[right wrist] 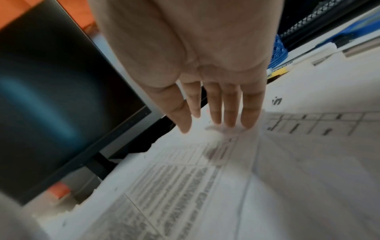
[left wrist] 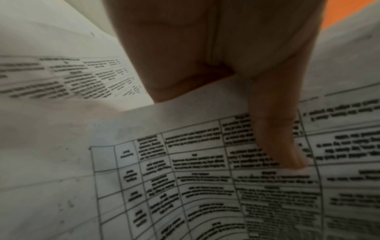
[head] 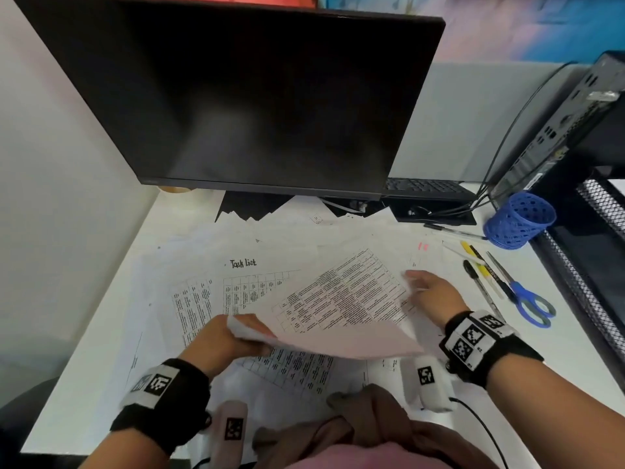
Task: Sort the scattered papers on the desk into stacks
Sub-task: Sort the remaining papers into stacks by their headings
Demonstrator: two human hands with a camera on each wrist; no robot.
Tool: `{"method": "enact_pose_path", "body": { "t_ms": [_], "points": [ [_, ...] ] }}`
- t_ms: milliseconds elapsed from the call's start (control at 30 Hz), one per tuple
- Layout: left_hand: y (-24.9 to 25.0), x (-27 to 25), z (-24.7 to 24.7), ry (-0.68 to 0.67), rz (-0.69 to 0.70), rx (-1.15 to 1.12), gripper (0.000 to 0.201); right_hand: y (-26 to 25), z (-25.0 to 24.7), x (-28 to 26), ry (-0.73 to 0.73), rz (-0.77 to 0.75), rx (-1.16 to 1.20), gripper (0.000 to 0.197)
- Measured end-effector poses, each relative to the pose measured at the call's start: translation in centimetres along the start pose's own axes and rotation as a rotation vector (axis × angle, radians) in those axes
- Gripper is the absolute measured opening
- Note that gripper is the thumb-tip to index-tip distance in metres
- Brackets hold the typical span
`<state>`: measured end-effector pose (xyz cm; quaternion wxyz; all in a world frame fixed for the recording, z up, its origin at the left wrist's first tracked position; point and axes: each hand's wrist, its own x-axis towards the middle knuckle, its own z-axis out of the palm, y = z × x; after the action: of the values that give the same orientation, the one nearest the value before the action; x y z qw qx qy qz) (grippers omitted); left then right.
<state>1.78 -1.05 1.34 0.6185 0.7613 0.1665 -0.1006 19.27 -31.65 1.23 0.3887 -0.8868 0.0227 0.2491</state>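
Head camera looks steeply down from above a white desk (head: pixel 84 350) strewn with printed table sheets (head: pixel 341 299). Left-wrist camera hugs the same gridded page (left wrist: pixel 205 178); right-wrist camera skims low toward the dark flat monitor (right wrist: pixel 51 97), also visible overhead (head: pixel 253 96).

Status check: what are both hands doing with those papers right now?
Left hand grips lifted sheet. Right hand open, fingertips on its far edge. Papers unsorted. Nothing in the way.

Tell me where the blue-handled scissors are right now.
In the head view the scissors lie flat on the desk's right side, beside the pens, just outboard of the right hand and nearer the person than the blue pen cup.
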Motion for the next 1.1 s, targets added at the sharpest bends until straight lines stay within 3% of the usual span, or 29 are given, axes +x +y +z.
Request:
{"method": "enact_pose_path", "body": {
  "t_ms": [67,200,267,333,433,567,633,767,900,1000,1100],
  "points": [
    [-0.3,-0.1,-0.1,0.032,0.022,0.013,0.024,0.5,0.1,0.8,0.104,0.035,-0.208,0.058],
    [-1.1,0.3,-0.1,0.082,0.018,0.089,0.028,1.0,0.9,2.0,0.090,0.124,-0.578,0.083],
    [-1.0,0.2,0.1,0.084,-0.020,0.098,0.026,1.6,0.8,2.7,0.076,0.154,-0.552,0.083],
    [-0.9,0.1,0.3,0.127,-0.042,0.098,0.018,1.8,0.5,2.8,0.087,0.161,-0.365,0.072],
    [-1.7,0.5,-0.3,0.284,-0.086,0.075,0.018,2.3,0.0,2.7,0.167,0.102,-0.254,0.036],
    [-1.9,1.0,-1.6,0.468,-0.084,0.038,0.024,2.0,-1.0,2.2,0.226,0.034,-0.134,0.025],
    [-1.9,1.1,-2.4,0.432,-0.082,0.013,0.029,1.2,-1.5,1.6,0.179,-0.023,-0.026,0.020],
    [-3.3,1.8,-3.6,0.372,-0.206,-0.054,0.044,-0.6,-0.8,1.1,0.084,-0.110,0.056,0.016],
    [-2.3,1.9,-2.7,0.257,-0.221,-0.103,0.031,-1.6,1.0,1.0,-0.018,-0.139,0.029,0.017],
    [-1.5,1.9,-1.8,0.142,-0.139,0.004,0.027,-1.7,1.8,1.1,-0.079,-0.181,0.023,0.025],
    [-1.2,2.0,-1.0,0.070,0.057,0.275,0.044,-2.0,1.9,0.8,-0.114,-0.203,0.080,0.023]
  ]
}}
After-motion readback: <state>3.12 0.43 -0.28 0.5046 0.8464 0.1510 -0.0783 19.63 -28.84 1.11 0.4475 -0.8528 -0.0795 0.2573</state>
